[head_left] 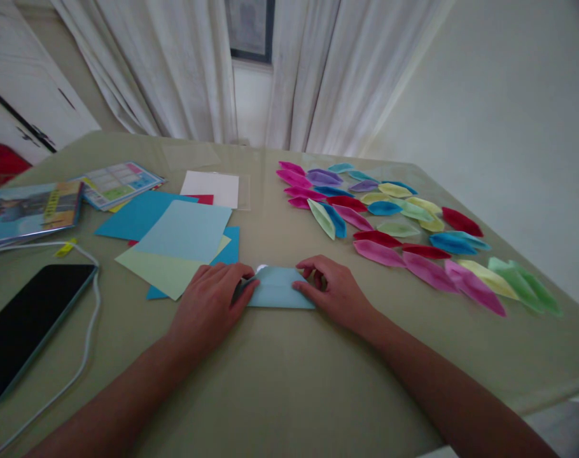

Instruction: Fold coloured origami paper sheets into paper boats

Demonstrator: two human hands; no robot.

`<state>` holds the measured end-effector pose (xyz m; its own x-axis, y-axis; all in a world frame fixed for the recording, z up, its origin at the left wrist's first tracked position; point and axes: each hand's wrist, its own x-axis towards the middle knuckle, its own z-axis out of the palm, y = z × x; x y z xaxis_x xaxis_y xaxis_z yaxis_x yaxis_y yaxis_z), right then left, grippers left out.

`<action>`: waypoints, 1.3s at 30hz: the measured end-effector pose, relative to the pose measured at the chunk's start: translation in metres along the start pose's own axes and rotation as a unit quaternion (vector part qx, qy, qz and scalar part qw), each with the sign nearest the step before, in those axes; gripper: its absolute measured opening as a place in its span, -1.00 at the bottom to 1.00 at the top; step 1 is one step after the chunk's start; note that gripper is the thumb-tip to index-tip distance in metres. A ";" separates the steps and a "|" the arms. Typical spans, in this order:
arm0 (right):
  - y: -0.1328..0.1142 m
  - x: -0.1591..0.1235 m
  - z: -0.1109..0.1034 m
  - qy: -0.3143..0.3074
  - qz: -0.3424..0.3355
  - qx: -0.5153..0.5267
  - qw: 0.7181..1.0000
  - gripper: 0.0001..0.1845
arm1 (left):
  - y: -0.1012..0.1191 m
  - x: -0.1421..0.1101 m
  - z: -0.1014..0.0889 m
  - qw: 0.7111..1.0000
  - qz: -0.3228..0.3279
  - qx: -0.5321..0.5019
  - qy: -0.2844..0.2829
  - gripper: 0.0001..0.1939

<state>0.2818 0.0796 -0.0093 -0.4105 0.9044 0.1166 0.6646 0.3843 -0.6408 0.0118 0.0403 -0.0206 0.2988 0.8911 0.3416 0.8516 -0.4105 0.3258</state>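
Observation:
A light blue sheet of paper, folded into a low strip with a straight near edge, lies on the table in front of me. My left hand is closed at its left end, with thumb and fingers around the corner. At the right end, my right hand pinches the paper between thumb and fingers. A small white spot shows behind the strip's far edge; I cannot make out what it is. Just beyond my left hand lie loose square sheets, among them a light blue sheet and a pale yellow sheet.
Folded paper petal shapes in several colours spread across the table's right side. To the left are a black-screened phone, a white cable and booklets. A white sheet lies farther back, before the curtains.

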 end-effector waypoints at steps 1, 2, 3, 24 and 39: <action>0.000 0.000 0.000 0.001 -0.001 0.000 1.000 -0.71 | 0.000 0.000 0.000 1.000 -0.001 -0.001 -0.002 -0.75; 0.000 0.000 0.000 0.001 0.000 0.001 1.000 -0.71 | 0.000 0.000 -0.001 1.000 -0.003 -0.005 -0.002 -0.74; 0.000 0.000 0.000 0.001 0.000 0.002 1.000 -0.71 | 0.000 0.000 -0.001 1.000 -0.007 -0.012 -0.004 -0.74; -0.001 0.000 0.000 -0.002 0.005 -0.003 1.000 -0.70 | -0.001 0.001 0.001 0.998 0.007 -0.042 -0.043 -0.74; 0.000 0.000 0.001 0.001 -0.005 0.004 1.000 -0.70 | 0.000 0.002 -0.001 0.998 0.026 -0.047 -0.046 -0.69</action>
<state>0.2813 0.0793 -0.0099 -0.4161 0.9006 0.1255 0.6554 0.3927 -0.6451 0.0123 0.0417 -0.0187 0.3828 0.8806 0.2795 0.7915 -0.4686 0.3924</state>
